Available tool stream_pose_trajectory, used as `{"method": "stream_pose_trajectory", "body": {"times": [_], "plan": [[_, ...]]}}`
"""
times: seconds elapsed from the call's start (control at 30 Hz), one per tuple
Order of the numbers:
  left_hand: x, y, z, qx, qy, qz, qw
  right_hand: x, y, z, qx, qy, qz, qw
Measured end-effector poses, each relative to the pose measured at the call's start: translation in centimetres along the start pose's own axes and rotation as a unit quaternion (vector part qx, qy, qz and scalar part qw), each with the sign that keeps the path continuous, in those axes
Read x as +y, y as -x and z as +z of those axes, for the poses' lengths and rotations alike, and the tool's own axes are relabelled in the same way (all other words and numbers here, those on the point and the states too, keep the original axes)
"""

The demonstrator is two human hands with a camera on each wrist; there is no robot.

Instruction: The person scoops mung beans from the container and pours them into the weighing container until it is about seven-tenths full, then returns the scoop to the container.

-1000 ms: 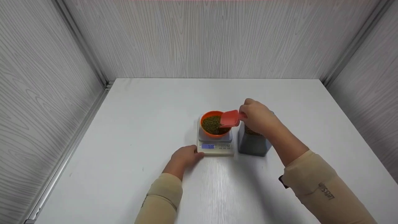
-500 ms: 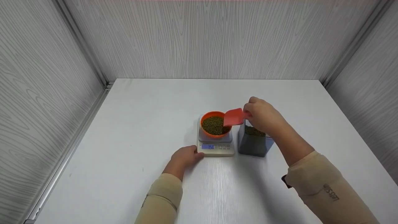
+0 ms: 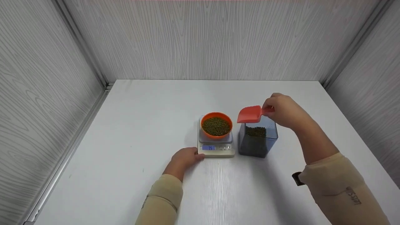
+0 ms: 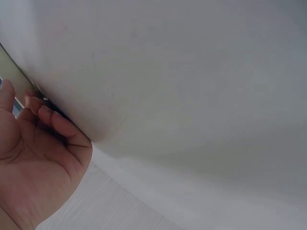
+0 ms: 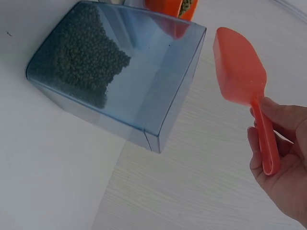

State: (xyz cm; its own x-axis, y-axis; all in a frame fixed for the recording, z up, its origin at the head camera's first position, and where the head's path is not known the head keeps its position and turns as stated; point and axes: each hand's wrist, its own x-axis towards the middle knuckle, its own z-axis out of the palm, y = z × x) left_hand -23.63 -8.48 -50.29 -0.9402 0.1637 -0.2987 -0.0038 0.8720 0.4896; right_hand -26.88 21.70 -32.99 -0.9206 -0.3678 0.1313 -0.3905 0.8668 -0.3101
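Note:
In the head view an orange bowl (image 3: 217, 125) filled with small green beans sits on a white kitchen scale (image 3: 215, 152) with a lit blue display. My left hand (image 3: 185, 157) holds the scale's front left corner, thumb along the front edge and fingers at the side. My right hand (image 3: 285, 110) grips a red scoop (image 3: 249, 114) by its handle, above and behind a clear bluish bin (image 3: 253, 146) of beans. In the right wrist view the scoop (image 5: 238, 67) has no beans showing in it, and my fingers (image 5: 255, 153) curl round its handle.
The bin stands just right of the scale on a white table (image 3: 140, 125). A grey wood-grain panel (image 3: 200, 40) closes off the back, with similar panels at left (image 3: 40, 103) and right (image 3: 368, 75).
My right hand has drawn the scoop rightward from over the bowl to beside and above the bin. The scale's displayed number has changed. My left hand stays at the scale.

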Motion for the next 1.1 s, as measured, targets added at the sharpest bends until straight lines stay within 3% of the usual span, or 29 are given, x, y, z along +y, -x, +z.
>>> {"method": "stream_pose_trajectory", "body": {"times": [0.27, 0.47, 0.7, 0.9, 1.1], "plan": [[-0.2, 0.1, -0.1, -0.01, 0.019, -0.003, 0.9998, 2.2, 0.8, -1.0, -0.038, 0.01, 0.048, 0.998], [-0.2, 0.4, -0.1, -0.017, 0.026, -0.005, 0.9995, 2.4, 0.5, 1.8, -0.085, 0.045, 0.048, 0.994], [-0.2, 0.5, -0.2, -0.027, 0.03, 0.0, 0.9992, 1.9, -0.1, 5.4, -0.113, 0.062, 0.015, 0.992], [-0.4, 0.3, 0.0, -0.032, 0.018, 0.018, 0.9992, 2.0, -0.6, 6.4, -0.133, 0.05, 0.016, 0.99], [-0.4, 0.4, -0.1, -0.033, 0.019, 0.016, 0.9992, 2.5, -0.8, 6.4, -0.152, 0.055, 0.014, 0.987]]}}
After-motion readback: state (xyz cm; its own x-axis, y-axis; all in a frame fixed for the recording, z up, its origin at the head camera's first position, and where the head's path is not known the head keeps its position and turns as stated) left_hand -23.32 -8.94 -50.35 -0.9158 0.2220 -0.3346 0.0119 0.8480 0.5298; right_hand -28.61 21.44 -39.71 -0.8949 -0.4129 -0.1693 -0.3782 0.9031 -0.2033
